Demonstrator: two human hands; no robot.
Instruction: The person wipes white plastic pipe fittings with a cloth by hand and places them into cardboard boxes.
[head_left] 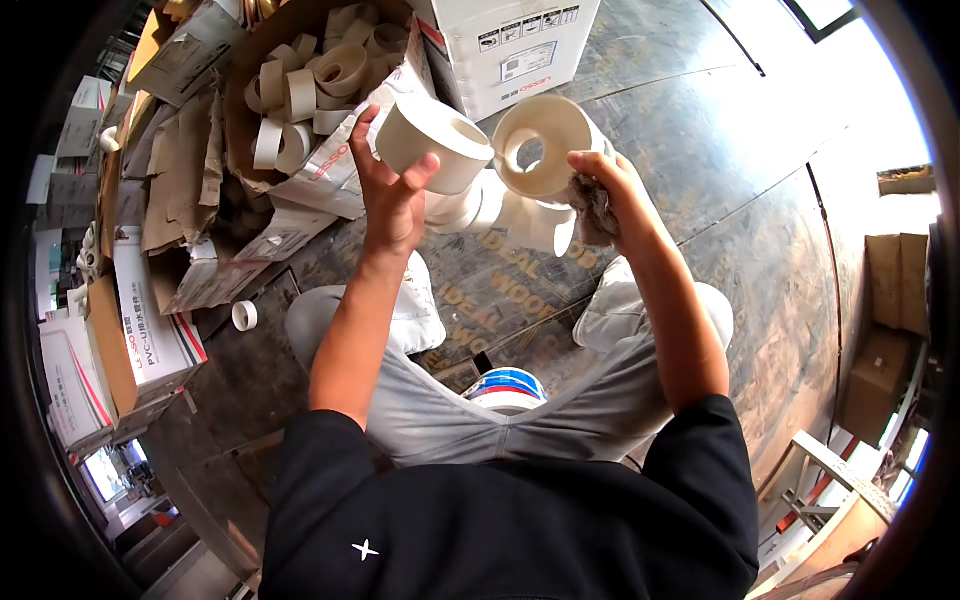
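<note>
the person sits over a dark floor (pixel 640 110), both forearms stretched forward. the left hand (pixel 395 200) grips a white plastic pipe coupling (pixel 432 150) from its near side, thumb and fingers spread apart around the outer wall. the right hand (pixel 625 195) pinches a cream plastic pipe fitting (pixel 562 180) at its right side, thumb by the rim, with a grubby grey rag (pixel 597 212) bunched under that hand against the wall. the fitting's wide mouth faces the person, a smaller round opening showing inside. both pieces are held up in front, side by side, their rims meeting in the view; whether they truly touch i cannot tell. more white tubular parts (pixel 470 207) show just below them, but whether these are separate pieces is unclear.

far left, an open carton (pixel 345 160) is heaped with cut pipe rings (pixel 300 95); a white lesso box (pixel 520 60) stands to its right. one loose ring (pixel 244 316) lies on the floor at left, near a pvc-u carton (pixel 150 310). a blue, red and white bucket (pixel 506 390) shows between the person's legs.
</note>
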